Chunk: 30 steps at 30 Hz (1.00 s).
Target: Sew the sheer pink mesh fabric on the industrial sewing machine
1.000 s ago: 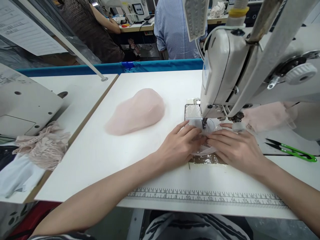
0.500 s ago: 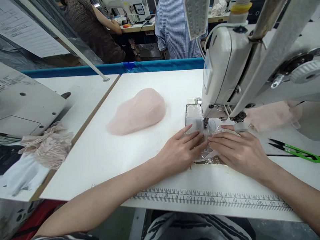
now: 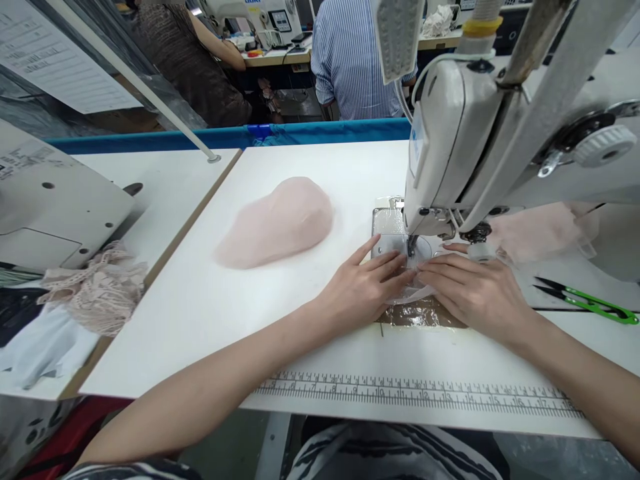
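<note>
A thin, sheer whitish piece of fabric lies at the needle area of a white sewing machine. My left hand rests flat to the left of the presser foot, fingers spread and their tips on the fabric. From the right, my right hand lies with its fingers stretched out, touching the fabric close to the foot. Both hands' fingertips nearly meet just in front of the foot. The fabric is partly hidden under my fingers.
A pale pink fabric piece lies left on the table; more pink fabric is beneath the machine arm. Green thread snips lie at right. A printed ruler runs along the front edge. Two people sit beyond the blue cloth edge.
My hands have shifted slightly away from me at the foot, and the sheer fabric's near edge has moved forward with them. More of the brown taped area shows in front.
</note>
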### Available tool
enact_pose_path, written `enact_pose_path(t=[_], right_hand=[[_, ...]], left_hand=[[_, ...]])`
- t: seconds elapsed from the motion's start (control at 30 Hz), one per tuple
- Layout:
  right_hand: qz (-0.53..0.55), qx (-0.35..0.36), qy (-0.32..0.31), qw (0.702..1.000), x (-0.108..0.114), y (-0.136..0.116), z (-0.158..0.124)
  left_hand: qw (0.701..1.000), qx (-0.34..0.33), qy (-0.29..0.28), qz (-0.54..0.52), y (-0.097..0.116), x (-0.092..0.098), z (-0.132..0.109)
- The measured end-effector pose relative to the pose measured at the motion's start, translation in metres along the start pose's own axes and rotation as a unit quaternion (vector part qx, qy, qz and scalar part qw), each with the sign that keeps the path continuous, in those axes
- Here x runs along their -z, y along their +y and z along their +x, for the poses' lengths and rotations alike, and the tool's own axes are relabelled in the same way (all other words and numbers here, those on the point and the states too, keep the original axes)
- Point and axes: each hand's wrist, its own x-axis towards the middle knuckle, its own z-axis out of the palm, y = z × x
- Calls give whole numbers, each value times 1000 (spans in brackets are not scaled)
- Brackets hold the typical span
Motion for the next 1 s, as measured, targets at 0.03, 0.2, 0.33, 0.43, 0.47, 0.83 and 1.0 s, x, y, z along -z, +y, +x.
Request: enact_pose_path(t=[0.03, 0.2, 0.33, 0.43, 0.47, 0.83, 1.0], right_hand=[[-2, -2, -3, 1000, -1, 1, 0], [-26, -21, -4, 999, -4, 4, 4], [-33, -27, -4, 999, -3, 2, 5], [-17, -14, -4, 1000, -3, 1, 3], [-7, -15, -1, 1000, -3, 1, 3], [11, -216, 37, 976, -14, 6, 4], [-16, -217, 26, 976, -16, 8, 5]], left_hand=[[1000, -1, -1, 1, -2, -1, 1], [1000, 5, -6, 16, -10, -5, 6], [1000, 11, -2, 12, -11, -6, 5], [999, 21, 21, -12, -9, -6, 4], [999, 31, 29, -25, -8, -7, 4], [935, 196, -25, -294, -23, 17, 29], [909, 211, -69, -353, -27, 27, 42]])
